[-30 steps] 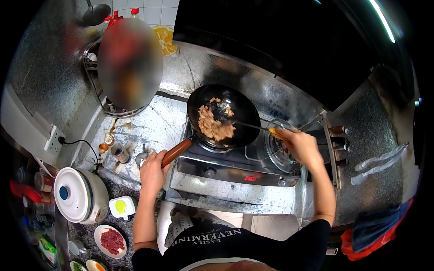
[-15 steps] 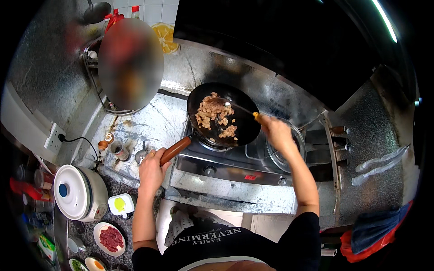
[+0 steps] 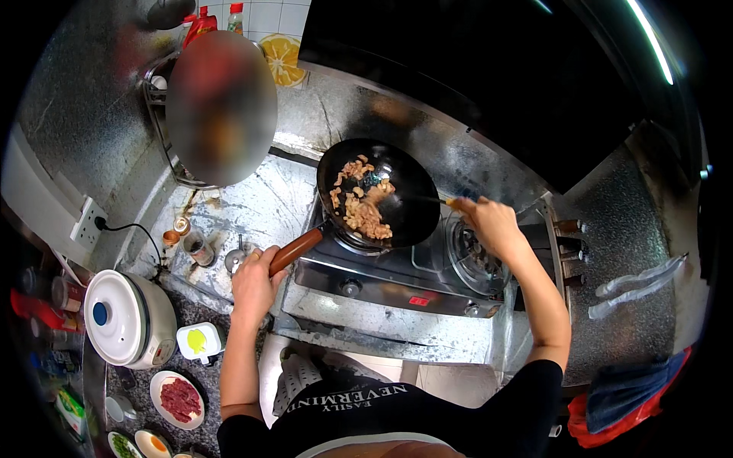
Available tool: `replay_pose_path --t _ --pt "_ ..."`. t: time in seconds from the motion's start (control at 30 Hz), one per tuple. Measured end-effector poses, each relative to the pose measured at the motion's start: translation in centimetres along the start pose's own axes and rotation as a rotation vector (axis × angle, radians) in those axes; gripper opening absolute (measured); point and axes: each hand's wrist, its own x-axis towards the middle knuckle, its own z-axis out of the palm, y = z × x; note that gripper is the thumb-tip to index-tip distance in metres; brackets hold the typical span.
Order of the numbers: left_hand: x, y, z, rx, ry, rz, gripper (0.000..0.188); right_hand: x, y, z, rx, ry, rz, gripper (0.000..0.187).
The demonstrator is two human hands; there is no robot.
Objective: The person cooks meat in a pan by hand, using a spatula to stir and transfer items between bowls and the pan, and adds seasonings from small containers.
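A dark wok [image 3: 416,217] rests over the left burner of the gas stove [image 3: 382,285]. My left hand [image 3: 255,284] is closed round its brown wooden handle [image 3: 298,250]. Browned pieces of meat [image 3: 366,217] are scattered over the wok's bottom and left side. My right hand [image 3: 489,224] grips the yellow end of a spatula [image 3: 452,202] that reaches into the wok from the right. The spatula's blade is blurred among the meat and hard to make out.
On the left counter stand a white rice cooker [image 3: 114,320], a white container with a yellow-green patch [image 3: 198,341] and a plate of raw red meat [image 3: 182,400]. Small jars [image 3: 197,249] sit left of the wok handle. A dark range hood [image 3: 473,69] overhangs the back right.
My right hand has moved right and slightly down with the spatula. The meat has shifted and spread within the wok. My left hand keeps its hold on the handle.
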Motion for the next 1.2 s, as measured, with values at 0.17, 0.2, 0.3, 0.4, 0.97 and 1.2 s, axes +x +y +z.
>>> replay_pose_path --t 0.17,0.2,0.3,0.4,0.97,1.2 --pt "-0.1 -0.6 -0.5 0.027 0.009 -0.003 0.040 5.7 5.6 -2.2 0.338 -0.421 0.330 0.026" --pt "-0.1 -0.7 -0.4 0.029 0.011 -0.002 0.039 6.8 6.1 -3.4 0.345 -0.547 0.422 0.027" --pt "-0.1 -0.7 0.1 0.044 0.033 0.030 0.038 10.7 5.8 -1.1 0.348 -0.768 0.504 0.029" --pt "-0.2 -0.7 -0.2 0.017 -0.030 -0.020 0.039 11.9 3.1 -0.1 0.605 -0.637 0.308 0.030" --pt "-0.3 -0.5 -0.3 0.004 0.008 0.008 0.038 -3.0 -0.3 -7.2 0.182 -0.043 -0.028 0.037" --pt "-0.3 -0.3 -0.1 0.031 0.014 0.004 0.038 -3.3 -2.0 -5.1 0.071 -0.129 -0.029 0.034"
